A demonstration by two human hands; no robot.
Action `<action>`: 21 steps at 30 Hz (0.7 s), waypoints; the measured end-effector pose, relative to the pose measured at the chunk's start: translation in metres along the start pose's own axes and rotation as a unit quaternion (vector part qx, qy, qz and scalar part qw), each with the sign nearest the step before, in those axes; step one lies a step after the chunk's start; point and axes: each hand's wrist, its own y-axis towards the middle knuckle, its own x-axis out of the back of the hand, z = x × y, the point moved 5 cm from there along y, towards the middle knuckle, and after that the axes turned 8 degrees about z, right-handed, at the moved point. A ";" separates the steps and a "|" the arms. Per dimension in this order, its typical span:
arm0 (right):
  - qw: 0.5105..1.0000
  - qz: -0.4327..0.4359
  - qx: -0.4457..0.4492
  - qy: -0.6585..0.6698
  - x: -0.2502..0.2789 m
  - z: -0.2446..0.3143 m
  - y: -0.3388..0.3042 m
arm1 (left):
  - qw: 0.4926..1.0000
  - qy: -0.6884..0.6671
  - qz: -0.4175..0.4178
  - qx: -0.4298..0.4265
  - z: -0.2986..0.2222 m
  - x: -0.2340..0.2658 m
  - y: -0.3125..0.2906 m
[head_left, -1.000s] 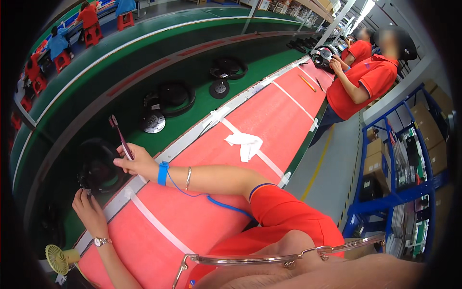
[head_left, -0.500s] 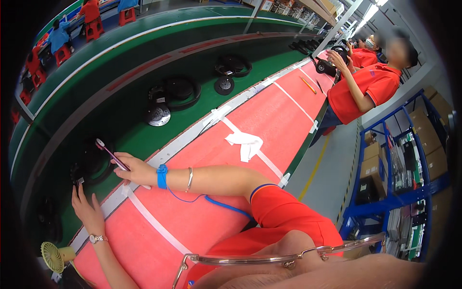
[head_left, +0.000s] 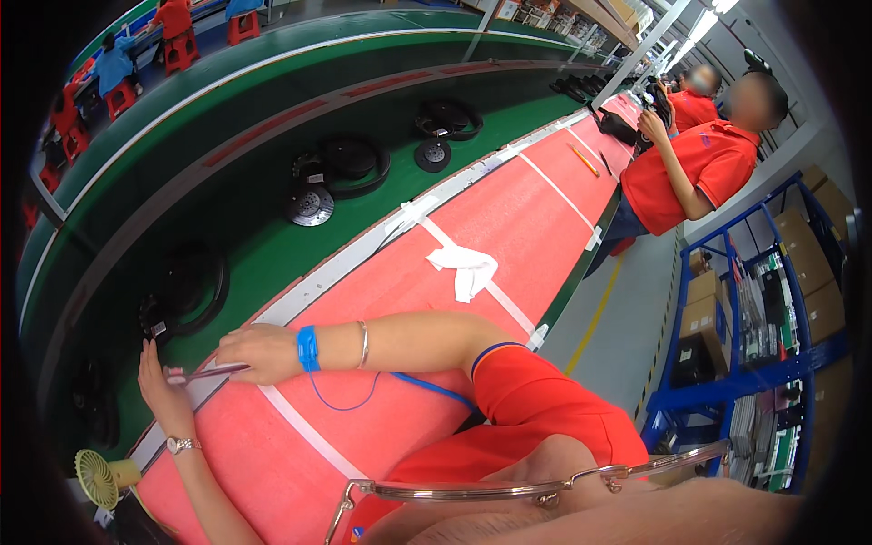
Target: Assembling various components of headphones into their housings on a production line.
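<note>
My right hand (head_left: 259, 354), with a blue wrist strap (head_left: 308, 349) on its wrist, is closed around a slim purple stick (head_left: 213, 371) with a pinkish end. The stick points left toward my left hand (head_left: 163, 386); whether they touch I cannot tell. My left hand has its fingers stretched out at the belt's near edge and wears a wristwatch (head_left: 182, 445). Just beyond its fingertips lies a black ring-shaped assembly (head_left: 218, 295) with a small white label (head_left: 159, 329). It rests on the green conveyor belt (head_left: 263, 263).
Further along the belt are more black ring assemblies with discs (head_left: 350, 163). A crumpled white cloth (head_left: 465, 271) and an orange pen (head_left: 583, 158) lie on the pink bench mat (head_left: 381, 291). A small yellow-green fan (head_left: 98, 479) stands near left. A co-worker (head_left: 690, 173) handles a black part.
My right hand has lowered the stick, which tilted up before and now lies nearly level near my left hand. The belt's black assemblies have shifted slightly right.
</note>
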 end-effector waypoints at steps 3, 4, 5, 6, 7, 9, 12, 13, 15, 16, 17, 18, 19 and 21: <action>0.998 0.020 0.035 -0.057 -0.004 0.002 -0.003 | 0.999 0.037 -0.006 0.008 -0.005 0.001 -0.001; 0.995 0.012 0.064 -0.076 -0.005 0.007 -0.002 | 0.997 0.072 -0.001 0.021 0.000 0.001 -0.001; 0.991 0.004 0.094 -0.095 -0.006 0.011 -0.002 | 0.994 0.106 0.005 0.033 0.003 0.000 -0.001; 0.991 0.005 0.095 -0.094 -0.008 0.012 -0.003 | 0.994 0.107 0.005 0.034 0.005 0.002 -0.002; 0.986 -0.014 0.138 -0.097 -0.001 0.026 -0.004 | 0.988 0.149 0.014 0.034 0.003 0.005 0.000; 0.978 -0.031 0.183 -0.098 0.005 0.042 -0.004 | 0.980 0.192 0.023 0.038 0.002 0.005 0.001; 0.972 -0.086 0.213 -0.058 0.012 0.047 -0.007 | 0.980 0.187 0.016 0.062 0.005 -0.006 -0.002; 0.974 -0.079 0.204 -0.054 0.013 0.046 -0.008 | 0.989 0.135 -0.006 0.056 0.005 -0.007 -0.001; 0.976 -0.073 0.197 -0.052 0.014 0.045 -0.009 | 0.995 0.083 -0.030 0.049 0.007 -0.005 -0.001; 0.978 -0.076 0.189 -0.051 0.015 0.043 -0.009 | 0.997 0.061 -0.036 0.035 0.007 -0.006 -0.001; 0.979 -0.079 0.181 -0.050 0.016 0.041 -0.009 | 0.998 0.040 -0.043 0.021 0.006 -0.007 -0.001; 0.979 -0.078 0.180 -0.049 0.016 0.040 -0.010 | 0.998 0.038 -0.042 0.021 0.006 -0.007 -0.001; 0.977 -0.102 0.183 -0.035 0.021 0.044 -0.011 | 0.998 0.036 -0.043 0.018 0.001 -0.005 -0.001; 0.975 -0.124 0.184 -0.021 0.027 0.051 -0.013 | 0.998 0.031 -0.043 0.016 0.000 -0.005 -0.001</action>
